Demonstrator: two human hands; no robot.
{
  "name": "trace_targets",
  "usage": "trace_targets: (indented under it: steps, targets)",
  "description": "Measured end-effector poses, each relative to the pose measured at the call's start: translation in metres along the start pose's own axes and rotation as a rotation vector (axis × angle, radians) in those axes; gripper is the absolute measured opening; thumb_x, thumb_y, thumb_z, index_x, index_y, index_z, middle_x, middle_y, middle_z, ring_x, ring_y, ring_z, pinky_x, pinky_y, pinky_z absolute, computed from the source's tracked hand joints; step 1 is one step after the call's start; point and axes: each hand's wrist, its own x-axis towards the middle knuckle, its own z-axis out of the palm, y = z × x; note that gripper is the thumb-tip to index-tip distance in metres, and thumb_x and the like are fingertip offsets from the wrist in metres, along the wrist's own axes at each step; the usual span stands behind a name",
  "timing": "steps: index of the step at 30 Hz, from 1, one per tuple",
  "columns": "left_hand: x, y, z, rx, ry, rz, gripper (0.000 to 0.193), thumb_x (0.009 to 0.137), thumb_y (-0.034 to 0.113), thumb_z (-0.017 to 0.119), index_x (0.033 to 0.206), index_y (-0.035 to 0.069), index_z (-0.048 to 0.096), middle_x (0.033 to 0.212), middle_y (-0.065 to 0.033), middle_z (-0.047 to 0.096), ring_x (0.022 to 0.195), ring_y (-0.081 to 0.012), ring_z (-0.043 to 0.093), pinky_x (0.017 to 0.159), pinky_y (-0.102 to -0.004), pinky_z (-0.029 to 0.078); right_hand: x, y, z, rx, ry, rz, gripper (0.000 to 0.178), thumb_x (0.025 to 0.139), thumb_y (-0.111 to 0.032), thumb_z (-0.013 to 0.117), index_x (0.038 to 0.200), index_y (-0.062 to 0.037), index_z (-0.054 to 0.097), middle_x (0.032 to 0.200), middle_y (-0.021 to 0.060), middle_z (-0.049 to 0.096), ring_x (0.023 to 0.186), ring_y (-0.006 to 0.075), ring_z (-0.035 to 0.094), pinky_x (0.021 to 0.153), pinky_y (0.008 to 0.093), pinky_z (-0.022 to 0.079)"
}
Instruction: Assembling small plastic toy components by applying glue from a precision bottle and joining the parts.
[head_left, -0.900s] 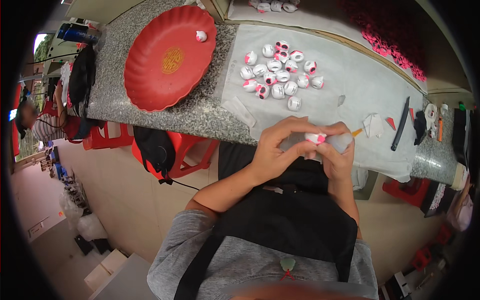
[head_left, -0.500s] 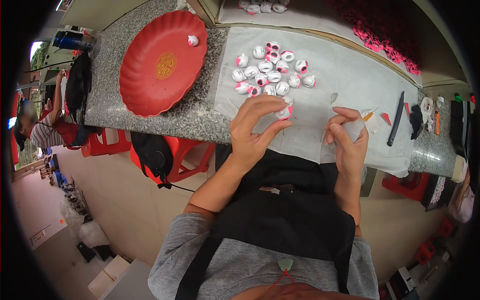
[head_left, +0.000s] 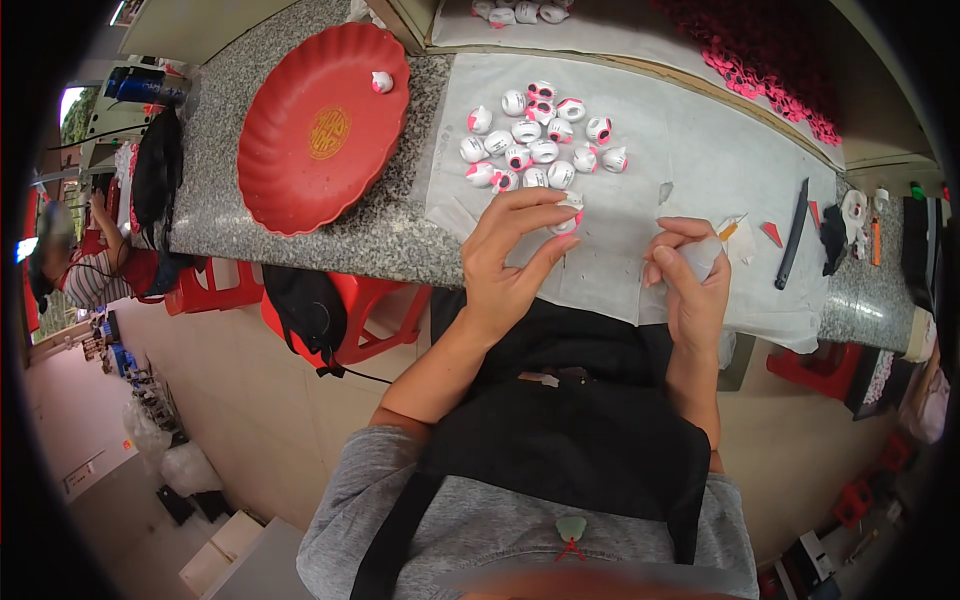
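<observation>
Speckled granite countertop [head_left: 390, 237] bears a white paper sheet [head_left: 690, 150] and a loose cluster of toy heads [head_left: 543, 150]. Near them, the left hand [head_left: 498, 275] pinches one pink-and-white cat head [head_left: 566, 225] between thumb and fingertips; the right hand [head_left: 693, 292] curls around a translucent bottle [head_left: 704, 256].

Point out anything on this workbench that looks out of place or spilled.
One small white-and-pink figure lies alone in the red scalloped tray, while similar figures sit grouped on the white sheet. That separation looks mildly odd, though it may be deliberate. No clear spill shows.
</observation>
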Motion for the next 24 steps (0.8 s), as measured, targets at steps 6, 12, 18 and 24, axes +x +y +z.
trace_targets:
  steps: [6, 12, 18, 24]
  targets:
    - [0.000, -0.001, -0.001, -0.001, -0.006, -0.002, 0.025, 0.060, -0.005, 0.062, 0.083, 0.000, 0.053, 0.090, -0.0116, 0.053, 0.083, -0.0187, 0.050, 0.073, -0.0267, 0.039, 0.002, -0.001, -0.002, -0.009, 0.015, -0.009, 0.020, 0.070, -0.002, 0.053, 0.089, 0.0027, 0.047, 0.067, 0.0075, 0.050, 0.052, 0.0105, 0.044, 0.049, 0.0223, 0.037]
    - [-0.001, -0.005, 0.003, -0.070, 0.067, 0.010, 0.026, 0.058, 0.000, 0.065, 0.081, 0.000, 0.055, 0.082, -0.0102, 0.056, 0.079, -0.0210, 0.053, 0.068, -0.0270, 0.042, 0.007, -0.007, -0.015, -0.068, 0.113, -0.060, 0.024, 0.070, -0.003, 0.054, 0.092, 0.0030, 0.047, 0.071, 0.0072, 0.051, 0.054, 0.0101, 0.044, 0.050, 0.0223, 0.037]
    - [-0.003, -0.006, 0.004, -0.118, 0.058, -0.028, 0.027, 0.058, 0.000, 0.066, 0.082, 0.000, 0.054, 0.082, -0.0099, 0.056, 0.080, -0.0210, 0.053, 0.070, -0.0278, 0.041, 0.011, -0.011, -0.027, -0.109, 0.171, -0.108, 0.024, 0.071, -0.004, 0.053, 0.093, 0.0032, 0.047, 0.073, 0.0073, 0.051, 0.056, 0.0097, 0.044, 0.052, 0.0218, 0.037]
    - [-0.004, 0.004, 0.009, -0.524, -0.026, -0.259, 0.025, 0.065, -0.002, 0.060, 0.088, -0.003, 0.051, 0.088, -0.0090, 0.053, 0.084, -0.0163, 0.050, 0.074, -0.0267, 0.038, 0.008, -0.010, -0.017, -0.117, 0.121, -0.096, 0.022, 0.071, -0.002, 0.053, 0.091, 0.0026, 0.047, 0.072, 0.0073, 0.051, 0.056, 0.0095, 0.044, 0.051, 0.0218, 0.037]
